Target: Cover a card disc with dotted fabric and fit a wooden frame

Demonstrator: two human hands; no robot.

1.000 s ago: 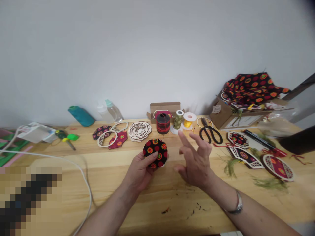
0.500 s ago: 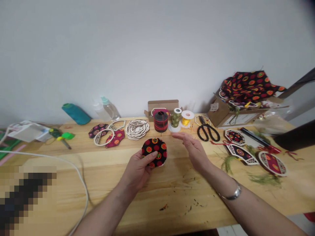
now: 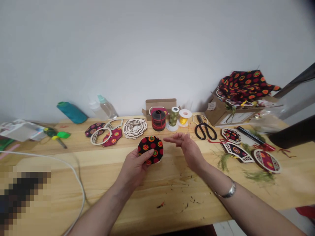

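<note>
My left hand (image 3: 136, 165) grips a round fabric-covered disc (image 3: 152, 146), black with red and orange flower circles, its thumb lying across the front. The fingers behind the disc are mostly hidden. Just to the right, my right hand (image 3: 190, 149) holds nothing; its fingers stretch out flat toward the disc's upper right edge. Whether the fingertips touch that edge I cannot tell. Beyond the hands stand a black spool of dark red cord (image 3: 158, 122), an olive thread spool (image 3: 174, 117) and a yellow thread spool (image 3: 184, 118).
Black-handled scissors (image 3: 205, 129) lie right of the spools. Finished fabric ornaments (image 3: 267, 160) are at the right, near a cardboard box (image 3: 227, 114) topped with patterned cloth. Left are cut wooden frames (image 3: 135, 128), a screwdriver (image 3: 55, 136) and a white cable (image 3: 76, 177).
My right hand has come left and slightly down, its fingertips closer to the disc. My left hand keeps its hold on the disc. The whole view has shifted a little.
</note>
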